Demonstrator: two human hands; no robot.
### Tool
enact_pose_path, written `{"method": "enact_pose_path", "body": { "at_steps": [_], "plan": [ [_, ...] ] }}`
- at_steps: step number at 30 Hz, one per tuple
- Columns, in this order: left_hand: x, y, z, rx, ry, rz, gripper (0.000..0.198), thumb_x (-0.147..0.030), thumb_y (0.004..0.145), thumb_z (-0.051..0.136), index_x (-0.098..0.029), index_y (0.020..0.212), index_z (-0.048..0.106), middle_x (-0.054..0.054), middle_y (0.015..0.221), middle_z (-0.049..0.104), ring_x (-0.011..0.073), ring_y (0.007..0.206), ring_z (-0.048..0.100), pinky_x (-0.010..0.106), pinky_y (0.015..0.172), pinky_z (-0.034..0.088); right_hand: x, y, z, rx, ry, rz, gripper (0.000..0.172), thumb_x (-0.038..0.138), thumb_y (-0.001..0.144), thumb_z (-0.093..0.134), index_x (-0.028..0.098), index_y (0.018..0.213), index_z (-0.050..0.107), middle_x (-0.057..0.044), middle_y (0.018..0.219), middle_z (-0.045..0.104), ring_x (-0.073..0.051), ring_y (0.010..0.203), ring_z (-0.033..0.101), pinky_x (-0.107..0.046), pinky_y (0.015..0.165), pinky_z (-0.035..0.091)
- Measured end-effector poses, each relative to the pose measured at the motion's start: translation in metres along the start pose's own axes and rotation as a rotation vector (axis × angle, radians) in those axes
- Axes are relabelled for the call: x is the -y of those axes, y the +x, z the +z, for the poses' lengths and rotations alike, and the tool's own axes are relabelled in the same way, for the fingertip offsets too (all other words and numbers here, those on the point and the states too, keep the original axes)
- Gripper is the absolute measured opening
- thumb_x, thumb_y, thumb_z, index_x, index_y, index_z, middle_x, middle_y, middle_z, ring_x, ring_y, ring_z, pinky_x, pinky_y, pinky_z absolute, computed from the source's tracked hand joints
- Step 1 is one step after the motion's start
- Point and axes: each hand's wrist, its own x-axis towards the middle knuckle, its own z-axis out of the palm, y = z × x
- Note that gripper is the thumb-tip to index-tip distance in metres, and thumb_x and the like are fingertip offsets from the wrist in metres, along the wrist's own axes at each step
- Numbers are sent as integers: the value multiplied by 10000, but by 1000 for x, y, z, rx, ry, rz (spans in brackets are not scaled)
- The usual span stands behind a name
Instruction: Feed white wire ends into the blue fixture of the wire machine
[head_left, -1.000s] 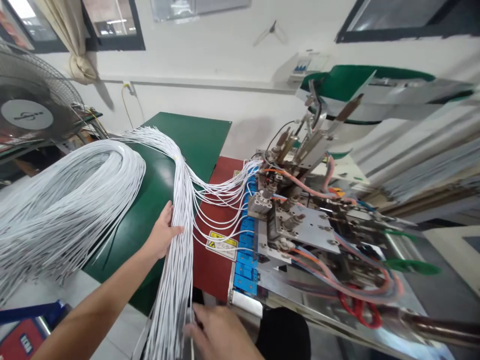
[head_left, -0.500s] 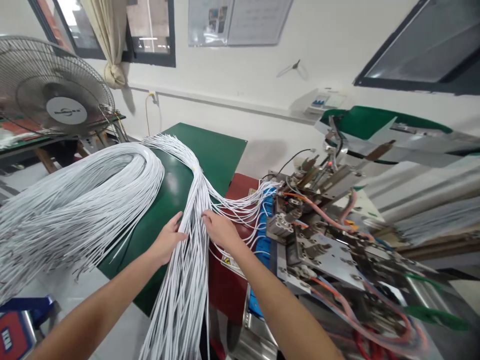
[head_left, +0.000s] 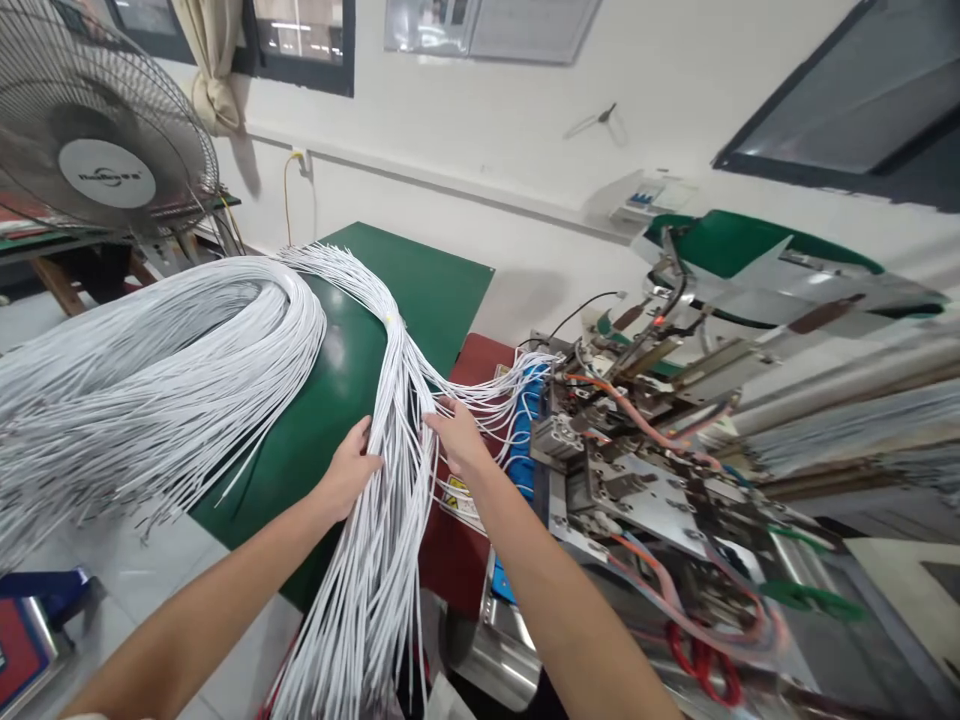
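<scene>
A thick bundle of white wires (head_left: 187,350) loops over the green table (head_left: 420,275) and hangs off its front edge. My left hand (head_left: 349,476) rests against the left side of the hanging bundle, thumb hooked on the strands, fingers partly hidden behind them. My right hand (head_left: 457,435) lies on the right side of the bundle with its fingertips pinched on a few strands. From there, loose wires (head_left: 502,390) fan out to the blue connector row (head_left: 525,430) of the machine (head_left: 645,480).
A standing fan (head_left: 105,150) is at the far left. A red mat (head_left: 457,560) with a yellow warning label lies beside the machine. Orange hoses and metal brackets crowd the machine on the right. A blue and red object (head_left: 22,640) sits on the floor at the lower left.
My right hand came up from the bottom edge to the right side of the bundle and has slid slightly toward the machine. My left hand stays on the bundle. The view has shifted a little.
</scene>
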Motion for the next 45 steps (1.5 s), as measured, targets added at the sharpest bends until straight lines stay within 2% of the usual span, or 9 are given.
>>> {"method": "enact_pose_path", "body": {
  "at_steps": [4, 11, 18, 21, 28, 34, 38, 41, 45],
  "plan": [
    [2, 2, -1, -1, 19, 21, 749, 24, 618, 483, -131, 1332, 321, 119, 1329, 458, 235, 1210, 432, 368, 1003, 343, 5, -17, -10, 105, 310, 118, 78, 179, 726, 549, 143, 795, 542, 38, 502, 497, -83, 405, 462, -205, 432, 433],
    [8, 3, -2, 8, 71, 77, 751, 42, 603, 463, -174, 1314, 355, 71, 1309, 485, 207, 1208, 436, 355, 1037, 300, 1, -81, -27, 331, 588, 259, 146, 203, 686, 652, 126, 795, 592, 58, 486, 510, -43, 367, 457, -154, 397, 401],
    [19, -2, -3, -24, 155, 144, 772, -3, 670, 481, -169, 1382, 234, 90, 1375, 401, 210, 1223, 419, 356, 1046, 283, 6, -115, -47, 555, 559, 219, 203, 331, 663, 681, 152, 690, 589, -33, 630, 675, -152, 596, 625, -261, 578, 481],
    [21, -2, -2, -42, 172, 174, 776, 4, 666, 482, -174, 1381, 242, 89, 1348, 437, 212, 1211, 433, 358, 1035, 301, -2, -128, -49, 647, 291, 236, 178, 237, 588, 730, 128, 613, 592, -23, 573, 667, -110, 538, 577, -209, 533, 433],
    [18, 3, -3, -62, 168, 173, 783, 29, 645, 472, -141, 1376, 250, 121, 1302, 482, 220, 1175, 472, 372, 1005, 343, -34, -171, -50, 766, 423, 424, 283, 335, 577, 714, 135, 678, 542, 10, 458, 603, -142, 443, 590, -230, 484, 407],
    [2, -3, -13, -47, 392, 217, 714, -27, 688, 483, -139, 1365, 287, 115, 1346, 436, 241, 1215, 430, 389, 1034, 312, -66, -192, -65, 458, 382, 362, 286, 399, 679, 626, 134, 720, 528, 9, 434, 581, -119, 417, 544, -215, 476, 365],
    [-3, -29, -6, 25, 917, 660, 482, -140, 738, 554, -207, 1215, 517, 66, 1394, 377, 281, 1303, 278, 451, 1084, 189, -80, -201, -76, 288, 239, 346, 350, 479, 704, 594, 138, 765, 550, -38, 655, 627, -132, 561, 562, -241, 534, 396],
    [7, -52, 9, 403, 1151, 943, 291, -185, 810, 518, -229, 1079, 617, 58, 1178, 599, 231, 1155, 491, 440, 1077, 222, -87, -209, -76, 216, -82, 172, 352, 487, 763, 513, 156, 645, 530, 2, 593, 541, -118, 550, 487, -229, 512, 341],
    [28, -63, 17, 638, 1262, 889, 347, -275, 854, 489, -192, 1187, 542, 94, 1253, 547, 223, 1164, 492, 401, 1044, 298, -92, -219, -69, 46, -511, -24, 356, 381, 847, 400, 175, 566, 475, 21, 526, 468, -110, 512, 419, -234, 503, 286]
  ]
}}
